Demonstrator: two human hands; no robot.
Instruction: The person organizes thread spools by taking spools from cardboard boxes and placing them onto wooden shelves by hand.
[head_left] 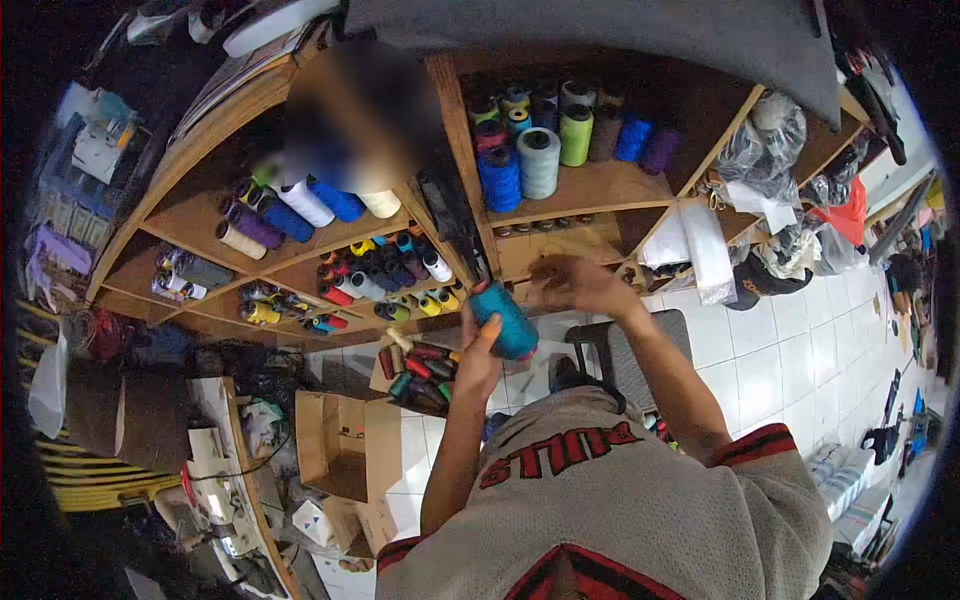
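Note:
A teal thread cone (503, 322) is held tilted in front of the chest by my left hand (482, 350), the thumb lying across its side. To its right, my right hand (585, 287) is raised before the lower shelf and smeared by motion, apart from the cone; its fingers cannot be made out. Behind and above stands a wooden shelf unit (575, 207), with blue, grey, green and purple cones in its upper compartment. Many small spools (370, 270) fill a lower left compartment.
An open cardboard box (345, 445) sits at the lower left, near a box of mixed spools (422, 372). Beside my right forearm is a dark chair (645, 350). Plastic-wrapped bundles (770, 135) lie in the right shelves. A sewing machine (215, 470) stands far left.

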